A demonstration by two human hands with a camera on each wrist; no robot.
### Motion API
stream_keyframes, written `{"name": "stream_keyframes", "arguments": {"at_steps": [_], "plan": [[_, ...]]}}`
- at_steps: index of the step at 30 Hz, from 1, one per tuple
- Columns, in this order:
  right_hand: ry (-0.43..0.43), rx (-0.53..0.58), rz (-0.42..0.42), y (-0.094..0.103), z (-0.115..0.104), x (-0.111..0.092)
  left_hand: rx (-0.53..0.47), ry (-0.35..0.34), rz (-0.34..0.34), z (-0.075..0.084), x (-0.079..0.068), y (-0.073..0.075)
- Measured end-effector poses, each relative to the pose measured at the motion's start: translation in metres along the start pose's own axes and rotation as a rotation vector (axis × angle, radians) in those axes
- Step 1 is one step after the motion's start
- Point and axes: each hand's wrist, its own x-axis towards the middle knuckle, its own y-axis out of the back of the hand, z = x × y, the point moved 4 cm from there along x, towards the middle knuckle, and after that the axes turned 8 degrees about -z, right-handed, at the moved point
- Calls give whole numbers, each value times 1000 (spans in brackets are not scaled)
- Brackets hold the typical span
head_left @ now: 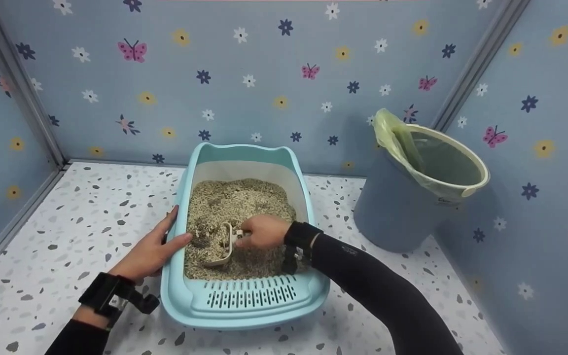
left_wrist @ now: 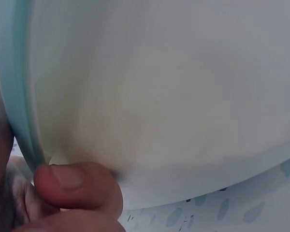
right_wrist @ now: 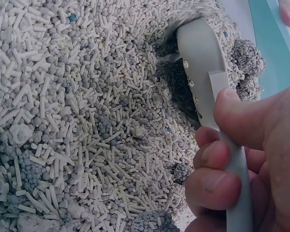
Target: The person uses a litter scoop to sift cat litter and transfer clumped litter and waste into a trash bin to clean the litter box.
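Observation:
A light blue litter box [head_left: 244,316] stands on the speckled surface, filled with pelleted cat litter [head_left: 244,199]. My left hand [head_left: 148,254] grips its left rim, thumb over the top; the left wrist view has curled fingertips [left_wrist: 72,181] against the outer wall. Inside the box, my right hand [head_left: 266,231] holds a pale litter scoop [head_left: 227,246] by its handle. The scoop's head [right_wrist: 200,53] is partly sunk in the litter, near the box's left side. Dark grey clumps [right_wrist: 246,55] lie beside it in the right wrist view.
To the right of the box stands a blue-grey bin [head_left: 390,212] with a yellow-green bag [head_left: 390,133] folded over its cream rim. Blue panels [head_left: 244,59] with flowers and butterflies close off the back and both sides. A slotted ledge [head_left: 252,294] spans the box's near end.

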Motion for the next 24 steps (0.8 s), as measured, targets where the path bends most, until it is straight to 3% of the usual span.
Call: {"name": "stream_keyframes", "arguments": {"at_steps": [15,24], "plan": [[31,59,25,4,2,-8,64,11,6,3,-2,0],[33,123,7,1,3,-7,36,22,8,2,-1,0]]}}
